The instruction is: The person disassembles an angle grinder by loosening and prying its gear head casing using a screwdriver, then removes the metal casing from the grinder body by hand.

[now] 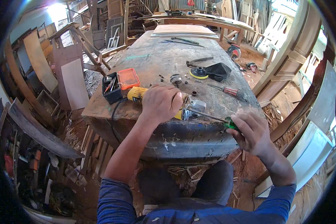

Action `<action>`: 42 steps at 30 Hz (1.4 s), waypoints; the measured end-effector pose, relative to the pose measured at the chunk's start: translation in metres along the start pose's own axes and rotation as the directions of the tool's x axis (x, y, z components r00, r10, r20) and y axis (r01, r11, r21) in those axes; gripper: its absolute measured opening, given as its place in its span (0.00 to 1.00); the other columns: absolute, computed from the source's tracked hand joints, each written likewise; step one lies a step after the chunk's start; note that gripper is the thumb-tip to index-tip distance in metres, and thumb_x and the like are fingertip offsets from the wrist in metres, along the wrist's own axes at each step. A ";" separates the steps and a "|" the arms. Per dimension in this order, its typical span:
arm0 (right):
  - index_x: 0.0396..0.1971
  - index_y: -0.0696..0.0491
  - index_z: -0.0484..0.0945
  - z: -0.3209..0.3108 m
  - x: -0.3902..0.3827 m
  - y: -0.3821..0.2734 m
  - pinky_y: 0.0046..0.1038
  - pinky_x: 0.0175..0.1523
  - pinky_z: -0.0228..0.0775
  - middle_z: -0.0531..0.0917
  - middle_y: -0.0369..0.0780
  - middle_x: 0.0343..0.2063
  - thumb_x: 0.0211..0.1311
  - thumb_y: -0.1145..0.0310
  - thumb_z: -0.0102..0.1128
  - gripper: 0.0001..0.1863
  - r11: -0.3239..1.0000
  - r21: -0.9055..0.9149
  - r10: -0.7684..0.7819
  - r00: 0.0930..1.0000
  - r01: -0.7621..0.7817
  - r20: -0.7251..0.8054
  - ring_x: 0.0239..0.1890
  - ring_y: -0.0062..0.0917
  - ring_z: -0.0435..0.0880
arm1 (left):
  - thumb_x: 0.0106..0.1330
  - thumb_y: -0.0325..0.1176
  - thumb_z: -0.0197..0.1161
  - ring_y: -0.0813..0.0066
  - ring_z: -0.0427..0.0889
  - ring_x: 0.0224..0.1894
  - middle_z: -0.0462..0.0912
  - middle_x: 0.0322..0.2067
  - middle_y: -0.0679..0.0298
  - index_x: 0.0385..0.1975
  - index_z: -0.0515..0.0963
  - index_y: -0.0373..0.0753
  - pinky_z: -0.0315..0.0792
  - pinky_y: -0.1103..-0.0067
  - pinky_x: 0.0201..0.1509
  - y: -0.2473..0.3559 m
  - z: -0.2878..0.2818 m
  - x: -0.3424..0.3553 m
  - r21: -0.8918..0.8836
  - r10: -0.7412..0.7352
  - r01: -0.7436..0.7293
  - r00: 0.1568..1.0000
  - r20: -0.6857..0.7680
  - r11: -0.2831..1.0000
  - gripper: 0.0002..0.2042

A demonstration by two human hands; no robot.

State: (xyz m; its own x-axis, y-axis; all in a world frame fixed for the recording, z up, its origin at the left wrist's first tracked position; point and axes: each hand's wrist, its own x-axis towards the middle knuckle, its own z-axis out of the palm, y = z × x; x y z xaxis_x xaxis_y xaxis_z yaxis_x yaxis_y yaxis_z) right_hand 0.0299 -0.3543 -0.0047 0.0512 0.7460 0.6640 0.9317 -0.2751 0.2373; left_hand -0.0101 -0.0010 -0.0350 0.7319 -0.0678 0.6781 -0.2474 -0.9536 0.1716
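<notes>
My left hand [162, 101] is wrapped round the yellow body of a corded power tool [136, 94], which lies on its side at the near edge of the workbench. Its metal gear head [198, 106] points to the right. In my right hand [250, 131] is the green handle of a screwdriver [209, 115]. The shaft runs left, and its tip meets the tool's head, though the exact contact spot is too small to make out. A round metal part [176, 78] and several small dark pieces lie just beyond the tool.
A black box [112, 93] with an orange lid [128, 78] holds hand tools at the left. Farther back on the workbench [145, 56] lie a hammer [198, 61], a yellow-rimmed sanding pad [199, 73], a black dust bag [218, 71] and another screwdriver [227, 91]. Boards lean on both sides.
</notes>
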 end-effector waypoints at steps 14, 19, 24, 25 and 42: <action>0.57 0.55 0.84 -0.012 0.005 0.005 0.35 0.44 0.82 0.90 0.42 0.42 0.70 0.59 0.78 0.22 0.714 0.468 0.361 0.846 -0.521 0.392 0.39 0.29 0.90 | 0.76 0.39 0.55 0.46 0.90 0.43 0.92 0.40 0.52 0.42 0.90 0.38 0.79 0.57 0.56 0.001 -0.001 0.000 -0.003 -0.013 0.013 1.000 0.028 1.000 0.17; 0.60 0.51 0.84 0.004 -0.005 0.001 0.42 0.43 0.85 0.90 0.42 0.42 0.68 0.65 0.77 0.22 0.999 0.025 0.025 0.993 -0.028 0.114 0.39 0.43 0.91 | 0.76 0.39 0.54 0.46 0.90 0.43 0.92 0.40 0.52 0.40 0.89 0.37 0.79 0.56 0.56 -0.004 0.001 -0.001 0.015 0.000 -0.001 0.999 0.039 1.000 0.17; 0.53 0.54 0.87 0.012 -0.001 0.015 0.33 0.34 0.82 0.88 0.41 0.31 0.74 0.60 0.75 0.16 0.889 0.390 0.210 0.970 -0.240 0.118 0.29 0.32 0.89 | 0.75 0.39 0.55 0.46 0.90 0.44 0.92 0.39 0.51 0.39 0.89 0.37 0.79 0.56 0.55 -0.002 0.005 0.002 0.027 0.023 -0.024 1.000 0.014 0.999 0.16; 0.51 0.55 0.88 -0.002 0.014 0.017 0.30 0.33 0.81 0.88 0.39 0.29 0.76 0.58 0.74 0.16 0.615 0.530 0.358 0.805 -0.584 0.472 0.29 0.27 0.88 | 0.75 0.39 0.55 0.46 0.90 0.44 0.92 0.39 0.51 0.39 0.89 0.37 0.79 0.56 0.55 -0.003 0.004 0.000 0.032 0.019 -0.019 1.000 0.017 0.999 0.16; 0.50 0.58 0.90 0.009 0.004 0.006 0.39 0.39 0.81 0.92 0.46 0.36 0.70 0.56 0.79 0.20 0.895 0.274 0.336 0.936 -0.353 0.109 0.31 0.35 0.89 | 0.75 0.38 0.55 0.46 0.89 0.42 0.91 0.37 0.53 0.37 0.88 0.38 0.79 0.56 0.54 -0.003 0.006 0.001 0.014 0.038 -0.038 0.999 -0.026 0.999 0.14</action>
State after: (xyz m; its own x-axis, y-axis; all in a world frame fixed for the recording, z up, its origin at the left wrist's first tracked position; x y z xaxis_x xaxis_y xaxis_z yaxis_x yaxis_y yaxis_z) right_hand 0.0385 -0.3476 -0.0073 0.3999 0.6714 0.6239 0.9139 -0.3435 -0.2162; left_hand -0.0049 0.0002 -0.0387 0.7053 -0.0965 0.7023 -0.2660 -0.9543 0.1360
